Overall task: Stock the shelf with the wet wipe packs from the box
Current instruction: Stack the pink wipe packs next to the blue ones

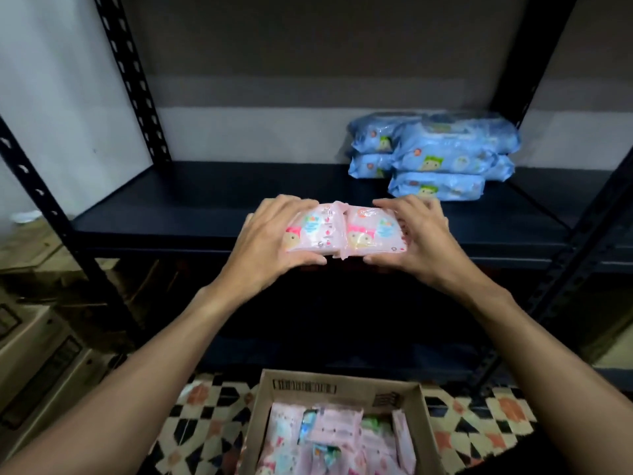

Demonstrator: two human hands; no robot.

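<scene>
Two pink wet wipe packs lie side by side at the front edge of the dark shelf board [171, 207]. My left hand [270, 238] grips the left pink pack [308, 233], fingers over its top and thumb under its near edge. My right hand [421, 234] grips the right pink pack [371, 231] the same way. Whether the packs rest on the board or hover just above it cannot be told. Several blue wet wipe packs [442, 156] are stacked at the shelf's back right. Below me the open cardboard box [301, 385] holds several more pink packs [342, 437].
Black perforated uprights [133, 80] frame the shelf on both sides. The left half of the shelf board is bare. Cardboard boxes [37, 347] stand on the floor at the left. The floor under the box is patterned tile [493, 416].
</scene>
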